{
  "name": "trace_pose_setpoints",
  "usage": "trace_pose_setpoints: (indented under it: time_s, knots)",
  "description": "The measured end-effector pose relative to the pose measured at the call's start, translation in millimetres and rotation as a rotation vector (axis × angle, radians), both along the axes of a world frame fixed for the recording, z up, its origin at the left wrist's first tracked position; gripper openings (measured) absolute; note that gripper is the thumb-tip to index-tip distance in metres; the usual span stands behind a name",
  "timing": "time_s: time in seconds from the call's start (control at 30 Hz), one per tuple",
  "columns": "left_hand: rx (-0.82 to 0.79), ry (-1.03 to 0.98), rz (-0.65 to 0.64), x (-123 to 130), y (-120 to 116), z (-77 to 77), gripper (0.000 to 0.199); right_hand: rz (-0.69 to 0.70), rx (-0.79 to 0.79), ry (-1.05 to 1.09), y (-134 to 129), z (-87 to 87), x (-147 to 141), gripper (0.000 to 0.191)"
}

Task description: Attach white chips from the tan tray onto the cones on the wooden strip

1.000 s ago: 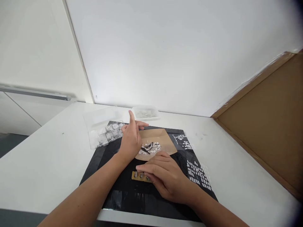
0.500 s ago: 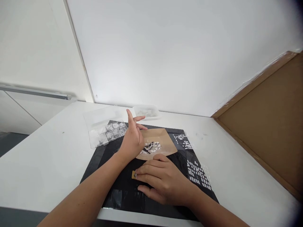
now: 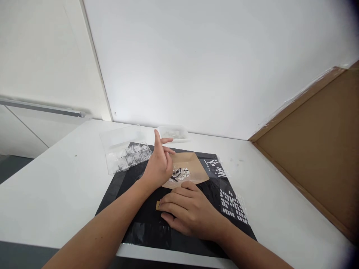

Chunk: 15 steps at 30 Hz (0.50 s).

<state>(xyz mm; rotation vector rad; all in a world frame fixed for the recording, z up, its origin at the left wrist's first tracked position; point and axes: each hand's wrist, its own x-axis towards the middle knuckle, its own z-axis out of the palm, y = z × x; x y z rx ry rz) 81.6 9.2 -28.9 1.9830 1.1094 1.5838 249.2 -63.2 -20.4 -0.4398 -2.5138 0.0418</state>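
My left hand [image 3: 160, 160] is raised over the left side of a brown paper tray [image 3: 198, 168], index finger pointing up and the other fingers apart, with nothing visible in it. Inside the tray lies a heap of small white bits and dark strips [image 3: 181, 174]. Low over the black mat [image 3: 146, 233], my right hand [image 3: 187, 211] has its fingertips drawn together on a small flat tan piece [image 3: 157, 205]. Only the left end of that piece shows; the fingers cover the rest, and whatever lies under them is hidden.
A clear compartment box [image 3: 134, 156] with its lid open holds small bags at the left. Behind stands a translucent tub [image 3: 174, 133]. Rows of small white labels [image 3: 232, 204] stick to the mat's right side. A cardboard panel [image 3: 311, 149] borders the white table [image 3: 70, 179] on the right.
My right thumb has come closer to the fingers, and they cover more of the tan piece. My left hand has shifted only slightly right. The view has tilted a little.
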Motion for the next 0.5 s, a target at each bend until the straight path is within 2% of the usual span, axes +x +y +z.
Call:
trace_pose_setpoints:
  time_s: [0.33,0.5]
  knots:
    - [0.009,0.021,0.025,0.3,-1.5,0.8,0.095,0.0,0.044,0.01,0.7,0.9,-3.2,0.003]
    - [-0.004,0.025,0.036,0.1,-2.2,2.0,0.097,-0.042,0.07,-0.019,-2.2,1.0,-6.8,0.009]
